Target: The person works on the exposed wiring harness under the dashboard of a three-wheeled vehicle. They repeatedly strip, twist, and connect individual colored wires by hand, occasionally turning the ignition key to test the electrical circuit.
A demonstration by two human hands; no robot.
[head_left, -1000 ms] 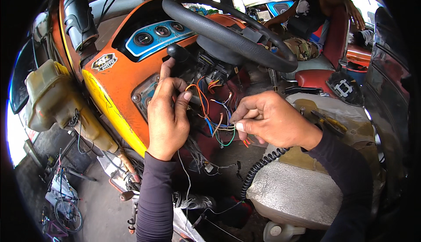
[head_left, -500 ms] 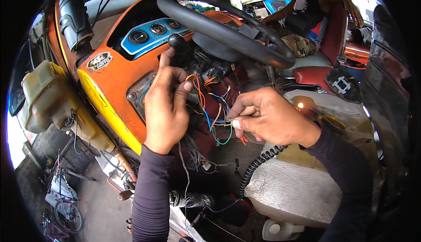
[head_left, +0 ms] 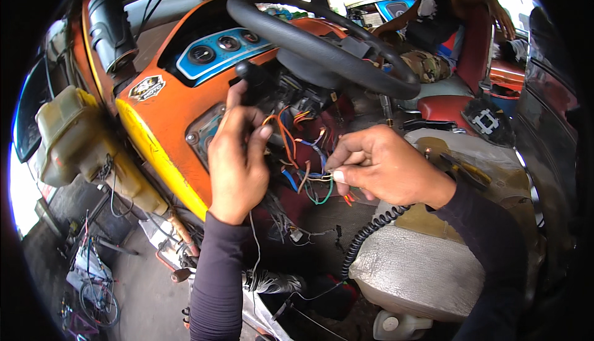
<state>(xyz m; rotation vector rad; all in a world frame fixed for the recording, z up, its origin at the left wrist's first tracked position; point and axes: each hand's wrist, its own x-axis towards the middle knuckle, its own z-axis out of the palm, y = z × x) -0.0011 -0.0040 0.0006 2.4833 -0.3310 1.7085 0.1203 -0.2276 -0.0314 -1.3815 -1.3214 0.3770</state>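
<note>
My left hand (head_left: pixel 238 155) is raised beside the orange dashboard. Its index finger stretches up against a black knobbed stalk (head_left: pixel 250 74) below the steering wheel (head_left: pixel 322 38); the thumb stands apart and the other fingers curl partly out of sight. Thumb and fingers of my right hand (head_left: pixel 390 168) pinch the ends of some thin wires (head_left: pixel 320 177), pale and blue ones among them. Orange wires (head_left: pixel 286 134) loop down from the steering column between my hands. A green wire (head_left: pixel 323 199) curves just under the right fingertips, and red-orange ends (head_left: pixel 349 197) hang below them.
A blue gauge panel (head_left: pixel 216 56) sits in the orange dashboard (head_left: pixel 179 109). Loose wires (head_left: pixel 288 223) and a coiled black cable (head_left: pixel 365 236) hang lower down. Yellow-handled pliers (head_left: pixel 473 174) lie beside a silvery padded cover (head_left: pixel 421 267). A person (head_left: pixel 442 32) sits at the far right.
The view has shifted slightly. A small orange glow near my right wrist has gone out. The orange wires hang in a different bend; both hands keep nearly the same pose.
</note>
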